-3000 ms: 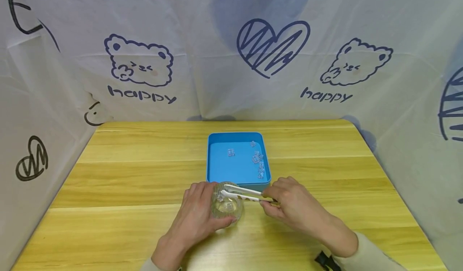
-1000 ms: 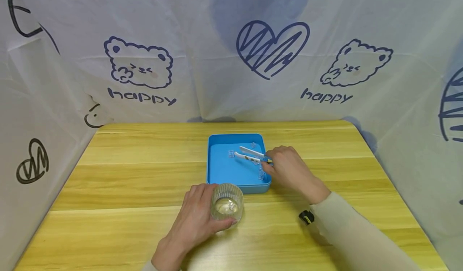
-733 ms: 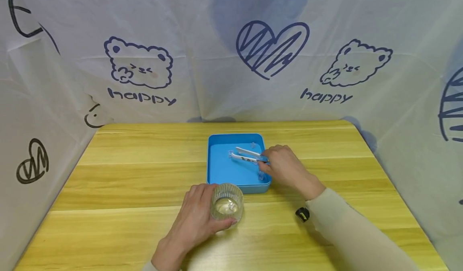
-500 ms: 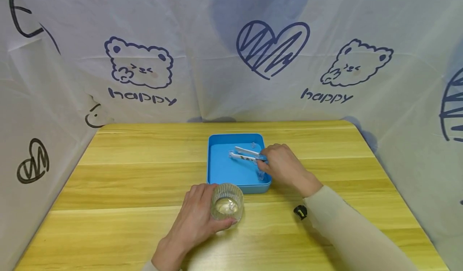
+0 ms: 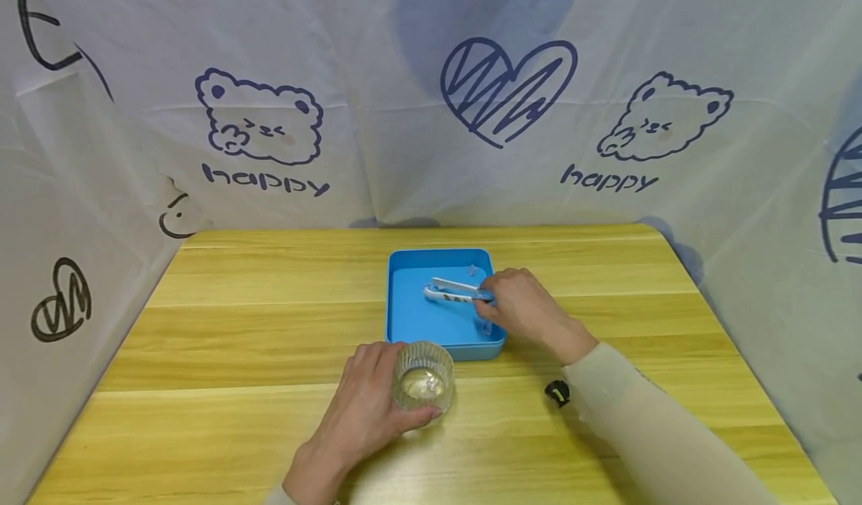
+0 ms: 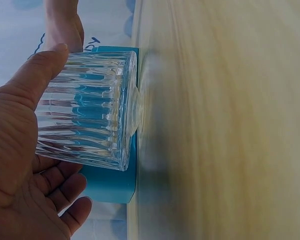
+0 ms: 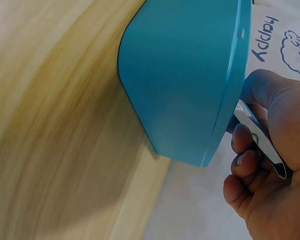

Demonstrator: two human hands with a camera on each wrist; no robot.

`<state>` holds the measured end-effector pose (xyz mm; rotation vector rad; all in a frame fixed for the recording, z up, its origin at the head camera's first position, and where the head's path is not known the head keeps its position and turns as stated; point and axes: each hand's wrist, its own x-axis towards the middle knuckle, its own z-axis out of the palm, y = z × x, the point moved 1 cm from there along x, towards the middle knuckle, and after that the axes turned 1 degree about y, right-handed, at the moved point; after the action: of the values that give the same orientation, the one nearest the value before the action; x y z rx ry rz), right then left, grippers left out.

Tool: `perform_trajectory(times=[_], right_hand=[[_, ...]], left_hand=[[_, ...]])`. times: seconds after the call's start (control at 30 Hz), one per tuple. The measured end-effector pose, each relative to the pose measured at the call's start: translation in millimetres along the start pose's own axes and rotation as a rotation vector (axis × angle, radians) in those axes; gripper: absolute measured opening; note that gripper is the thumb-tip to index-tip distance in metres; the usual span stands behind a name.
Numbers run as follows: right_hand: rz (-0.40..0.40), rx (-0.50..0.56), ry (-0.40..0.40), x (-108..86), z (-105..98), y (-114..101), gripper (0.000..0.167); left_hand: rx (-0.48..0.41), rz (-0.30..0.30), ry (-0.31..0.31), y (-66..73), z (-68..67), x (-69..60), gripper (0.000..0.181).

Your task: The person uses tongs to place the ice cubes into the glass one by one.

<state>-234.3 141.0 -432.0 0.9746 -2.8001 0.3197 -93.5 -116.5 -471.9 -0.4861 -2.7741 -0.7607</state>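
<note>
My left hand [image 5: 357,393] grips a ribbed clear glass cup [image 5: 423,352] standing on the table; a few clear pieces lie in its bottom. In the left wrist view the thumb and fingers wrap the glass cup [image 6: 90,112]. My right hand [image 5: 528,307] holds white-tipped tongs [image 5: 450,296] over the blue tray [image 5: 441,352]. Their tips are low inside the tray, at a small clear cube [image 5: 428,289]; whether they clamp it is too small to tell. More clear cubes [image 5: 485,328] lie along the tray's right side, partly hidden by the hand. The right wrist view shows the tongs' metal handle [image 7: 262,145] between thumb and fingers.
The tray stands just behind the glass on a wood-grain table [image 5: 256,325]. Its raised wall [image 7: 180,80] lies beside the right hand. A white cloth [image 5: 397,153] with drawings hangs behind and beside the table. A black object [image 5: 557,393] appears by the right sleeve.
The right hand has moved the tongs from the glass to the tray, then slightly left onto the lone cube, their arms drawing a little closer. The left hand and glass stay put.
</note>
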Motion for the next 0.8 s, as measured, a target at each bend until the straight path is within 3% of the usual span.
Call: perform_trajectory(times=[0.17,0.33,0.8], right_hand=[[-0.003,0.0,-0.02,-2.6,-0.5,-4.4,0.02],[0.0,-0.012,-0.05,-4.7,-1.3,-8.2,0.028],[-0.014,-0.007,-0.016,-3.0,3.4,-8.2,0.02]], left_hand=[[0.006,0.006,0.016,0.0,0.1,0.2,0.092],[0.01,0.004,0.025,0.0,0.4,0.5,0.093],[-0.002,-0.003,0.016,-0.2,0.7,-0.1,0.092]])
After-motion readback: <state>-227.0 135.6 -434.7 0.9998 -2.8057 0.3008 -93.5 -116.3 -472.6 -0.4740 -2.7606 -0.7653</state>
